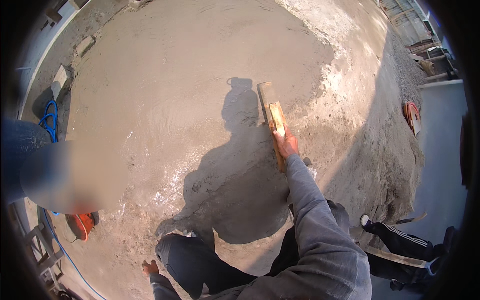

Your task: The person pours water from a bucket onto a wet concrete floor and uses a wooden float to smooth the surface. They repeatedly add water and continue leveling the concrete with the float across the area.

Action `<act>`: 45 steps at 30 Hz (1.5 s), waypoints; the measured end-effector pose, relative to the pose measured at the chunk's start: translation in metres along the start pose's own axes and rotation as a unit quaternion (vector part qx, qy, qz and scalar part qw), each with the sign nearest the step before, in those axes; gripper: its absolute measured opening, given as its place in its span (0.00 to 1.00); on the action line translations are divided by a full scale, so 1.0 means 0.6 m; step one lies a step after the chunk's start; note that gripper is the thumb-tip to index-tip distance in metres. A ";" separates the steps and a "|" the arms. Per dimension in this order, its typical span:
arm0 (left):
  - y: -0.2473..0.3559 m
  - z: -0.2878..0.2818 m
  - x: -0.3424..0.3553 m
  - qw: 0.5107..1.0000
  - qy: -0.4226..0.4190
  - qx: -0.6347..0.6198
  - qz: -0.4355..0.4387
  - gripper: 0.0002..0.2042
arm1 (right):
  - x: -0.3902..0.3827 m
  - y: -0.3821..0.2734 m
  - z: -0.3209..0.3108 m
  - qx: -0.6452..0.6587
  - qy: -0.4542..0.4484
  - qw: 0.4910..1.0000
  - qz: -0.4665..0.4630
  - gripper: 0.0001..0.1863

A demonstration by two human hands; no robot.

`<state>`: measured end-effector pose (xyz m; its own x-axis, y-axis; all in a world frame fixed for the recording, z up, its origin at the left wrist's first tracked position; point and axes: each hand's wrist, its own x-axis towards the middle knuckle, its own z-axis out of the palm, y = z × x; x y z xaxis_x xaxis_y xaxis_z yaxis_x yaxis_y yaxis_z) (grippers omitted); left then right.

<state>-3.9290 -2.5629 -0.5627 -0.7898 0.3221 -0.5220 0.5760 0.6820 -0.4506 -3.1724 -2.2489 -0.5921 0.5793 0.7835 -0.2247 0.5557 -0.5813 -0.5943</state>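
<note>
In the head view, the wooden float (276,119) lies flat on the smooth grey concrete (185,65), ahead of the person and a little to the right. Its long axis runs mostly away from the body, the far end leaning slightly left, the near end just short of the person's shadow (235,195) or touching it; I cannot tell which. The right hand (287,144) is the nearer one: its fingers wrap the handle toward the near half of the board, with the forearm reaching in from below at a slant. The left hand (150,267) is well apart, low and to the left, beside the left knee (172,247); whether its fingers are curled around anything, I cannot tell.
</note>
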 end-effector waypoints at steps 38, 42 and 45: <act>-0.541 -0.457 -0.352 0.890 0.078 -0.441 -0.088 0.45 | -0.757 -0.416 -0.836 -0.291 -0.417 0.843 0.177 0.22; -0.547 -0.578 -0.258 0.869 0.102 -0.480 -0.062 0.44 | -0.760 -0.411 -0.724 -0.384 -0.492 0.780 0.035 0.23; -0.581 -0.643 -0.201 0.886 0.054 -0.458 -0.046 0.47 | -0.755 -0.453 -0.607 -0.415 -0.516 0.749 -0.028 0.24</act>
<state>-4.1162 -2.5864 -0.0633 -0.8682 0.2647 -0.4196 0.1338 0.9394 0.3156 -3.3690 -2.5258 -0.0476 0.0103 0.3161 -0.9487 0.9892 -0.1417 -0.0365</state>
